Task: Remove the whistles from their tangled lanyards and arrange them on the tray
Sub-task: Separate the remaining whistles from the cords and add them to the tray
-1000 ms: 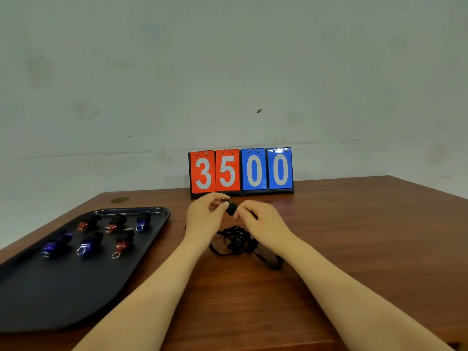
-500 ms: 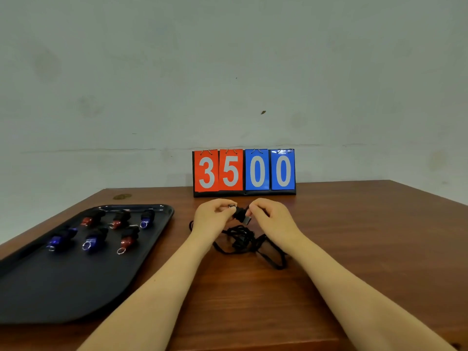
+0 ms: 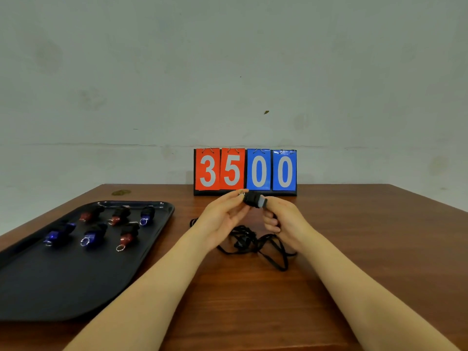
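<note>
A black whistle point(image 3: 254, 200) is held in the air between both hands, just in front of the scoreboard. My left hand point(image 3: 222, 216) pinches its metal ring point(image 3: 241, 193) at the left end. My right hand point(image 3: 281, 219) grips the whistle's right end with thumb and fingers. Below the hands a tangle of black lanyards point(image 3: 249, 243) lies on the wooden table. To the left sits a black tray point(image 3: 63, 279) holding several red and blue whistles point(image 3: 93, 235) in two rows.
A flip scoreboard point(image 3: 245, 171) reading 3500 stands at the table's back edge, close behind the hands. The wall rises right behind it. A small yellowish spot point(image 3: 121, 192) marks the table's back left corner.
Both hands have lifted the whistle a little higher and away from the lanyard tangle, which now lies alone on the table.
</note>
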